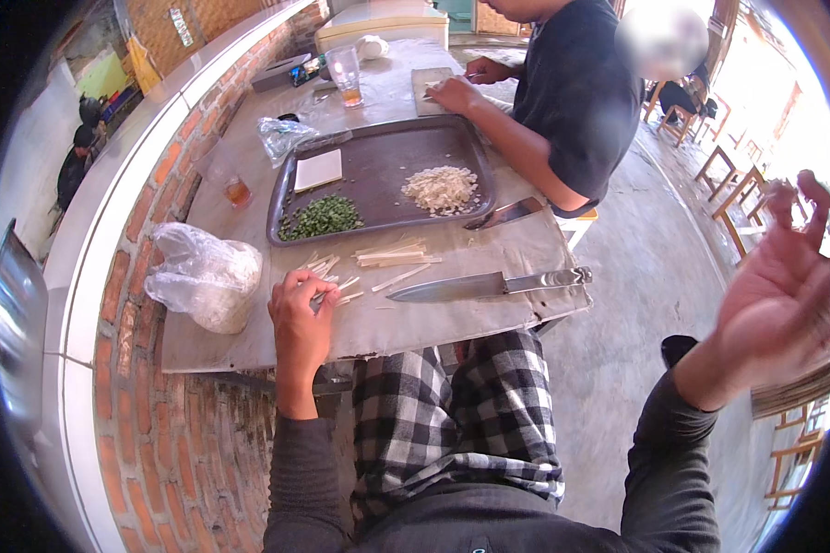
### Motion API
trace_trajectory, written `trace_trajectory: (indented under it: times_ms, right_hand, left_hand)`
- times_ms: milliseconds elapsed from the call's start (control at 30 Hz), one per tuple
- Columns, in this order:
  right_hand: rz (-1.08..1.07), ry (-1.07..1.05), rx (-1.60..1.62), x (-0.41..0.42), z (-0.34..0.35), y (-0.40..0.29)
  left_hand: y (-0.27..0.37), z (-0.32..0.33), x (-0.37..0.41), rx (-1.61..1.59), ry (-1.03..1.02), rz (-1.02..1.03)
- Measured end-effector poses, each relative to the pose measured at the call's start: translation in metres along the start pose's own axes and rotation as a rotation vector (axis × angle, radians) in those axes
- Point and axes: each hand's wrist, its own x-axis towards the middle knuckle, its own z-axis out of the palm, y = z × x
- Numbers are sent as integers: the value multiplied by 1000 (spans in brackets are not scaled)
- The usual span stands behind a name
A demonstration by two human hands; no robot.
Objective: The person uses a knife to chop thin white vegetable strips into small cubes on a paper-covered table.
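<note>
My left hand point(303, 316) rests at the table's near left part, its fingertips on a small bunch of pale thin strips point(323, 267); whether it grips any is hidden by the fingers. My right hand point(775, 297) is raised far to the right, off the table, fingers spread and slightly blurred, with nothing seen in it. A large kitchen knife point(449, 287) lies on the table, blade pointing left. Just beyond it is a stack of pale strips point(395, 256), with a loose strip point(406, 276) beside the blade.
A brown tray point(380, 148) holds chopped greens point(325, 218), small pale pieces point(443, 189) and a white square point(319, 170). A knotted plastic bag point(211, 280) and glasses point(232, 181) stand left. Another blade point(508, 213) lies near the right edge. A co-worker point(574, 104) works at the far right side.
</note>
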Motion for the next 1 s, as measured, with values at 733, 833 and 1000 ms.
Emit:
trace_trajectory:
  times_ms: [733,833,1000]
  right_hand:
    - [-135,3,84,12,8,5]
    - [-127,5,93,7,11,4]
    - [-115,-3,106,4,21,9]
  left_hand:
    - [-2,-5,-3,13,-7,-5]
    - [-6,-5,-4,19,7,3]
    - [-1,-1,-1,-1,-19,-14]
